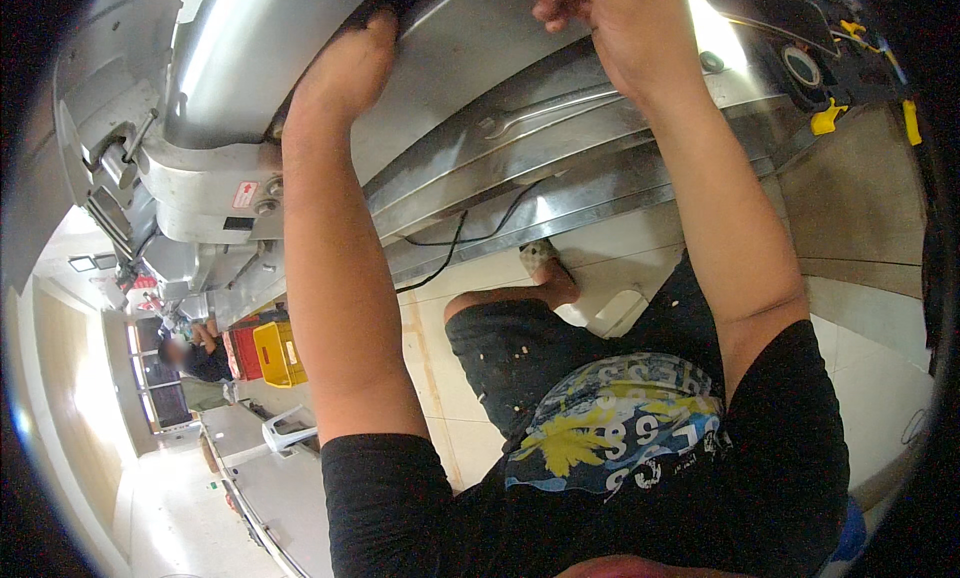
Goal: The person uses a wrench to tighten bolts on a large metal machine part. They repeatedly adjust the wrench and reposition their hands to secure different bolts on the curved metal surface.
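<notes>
A large grey metal machine (255, 58) with a curved, shiny cover fills the upper part of the view. My left hand (365, 63) reaches into the dark gap beside that cover, and its fingers are hidden inside. Farther right, my right hand (620, 23) is raised over the machine at the top edge. Its fingers are curled in; whatever they hold, if anything, is out of sight. Below it, a steel wrench (550, 111) lies along the machine's metal ledge (430, 193), touched by neither hand.
A black cable (455, 246) hangs below the ledge. Black-and-yellow gear (825, 113) sits at the far right. To the left are a yellow crate (280, 355), a red crate (243, 353), a white plastic stool (288, 430) and another person (205, 356) in the distance.
</notes>
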`<move>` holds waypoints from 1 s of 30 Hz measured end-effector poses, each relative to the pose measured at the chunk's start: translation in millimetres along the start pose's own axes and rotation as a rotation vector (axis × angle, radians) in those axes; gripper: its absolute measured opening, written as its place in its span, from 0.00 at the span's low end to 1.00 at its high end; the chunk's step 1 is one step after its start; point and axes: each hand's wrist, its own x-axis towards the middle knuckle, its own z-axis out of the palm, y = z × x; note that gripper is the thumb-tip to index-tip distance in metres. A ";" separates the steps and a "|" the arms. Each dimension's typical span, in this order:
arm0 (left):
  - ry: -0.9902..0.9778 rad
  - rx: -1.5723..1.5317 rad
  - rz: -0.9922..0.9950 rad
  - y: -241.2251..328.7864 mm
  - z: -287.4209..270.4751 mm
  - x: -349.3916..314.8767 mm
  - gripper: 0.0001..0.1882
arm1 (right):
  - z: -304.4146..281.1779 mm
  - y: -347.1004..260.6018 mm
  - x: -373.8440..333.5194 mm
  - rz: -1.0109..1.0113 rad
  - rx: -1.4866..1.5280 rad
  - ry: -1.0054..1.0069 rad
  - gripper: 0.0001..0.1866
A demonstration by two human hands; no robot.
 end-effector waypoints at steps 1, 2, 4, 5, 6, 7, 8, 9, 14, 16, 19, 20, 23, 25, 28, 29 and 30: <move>-0.030 0.029 0.001 0.1 -0.8 1.5 0.21 | -0.9 0.4 -0.7 0.008 -0.004 0.027 0.12; -0.047 0.024 0.001 0.4 -1.4 3.4 0.21 | -1.0 -0.5 -2.3 0.016 -0.007 0.055 0.12; -0.080 0.024 0.001 -0.6 -4.5 5.9 0.20 | -1.2 -1.2 -3.6 0.008 0.012 0.069 0.13; -0.059 -0.026 0.026 -4.4 -2.6 7.4 0.20 | -2.7 -0.5 -3.2 -0.007 0.030 0.056 0.13; -0.039 -0.075 0.051 -8.9 -0.7 7.8 0.20 | -3.3 0.5 -3.0 -0.021 0.050 0.044 0.14; -0.018 -0.124 0.077 -12.4 1.6 7.9 0.19 | -2.3 1.6 -2.8 -0.025 0.044 0.039 0.14; -0.009 -0.156 0.067 -14.8 4.2 8.1 0.19 | -0.9 2.8 -2.6 -0.030 0.038 0.034 0.14; -0.001 -0.190 0.060 -15.6 5.4 8.3 0.19 | 0.0 4.1 -2.2 -0.035 0.030 0.031 0.14; -0.020 -0.115 0.136 -23.9 9.7 17.8 0.22 | 3.6 -0.8 1.6 -0.016 0.011 0.033 0.14; 0.049 -0.203 0.176 -34.8 23.4 23.6 0.24 | 7.2 -3.8 2.4 -0.003 0.011 0.043 0.13; 0.189 -0.155 0.196 -59.6 40.5 34.7 0.23 | 13.3 -3.1 3.5 0.010 0.012 0.049 0.12; 0.144 -0.135 0.113 -64.8 46.9 32.9 0.23 | 14.5 -0.4 4.0 -0.007 0.009 0.030 0.11; 0.040 -0.091 0.002 -31.5 25.8 26.5 0.24 | 11.3 2.5 8.5 -0.046 -0.080 -0.027 0.09; 0.007 -0.098 0.022 -31.4 21.4 25.2 0.24 | 17.3 6.0 8.3 -0.050 -0.069 -0.060 0.08; -0.040 -0.107 0.018 -31.8 19.1 22.2 0.24 | 32.6 8.1 1.5 -0.033 -0.067 -0.059 0.08; -0.054 -0.106 0.020 -32.2 18.4 21.3 0.23 | 39.2 6.4 -8.1 -0.018 -0.153 -0.050 0.07; -0.065 -0.105 0.019 -32.0 18.0 21.0 0.23 | 46.9 4.7 -12.9 -0.005 -0.239 -0.041 0.07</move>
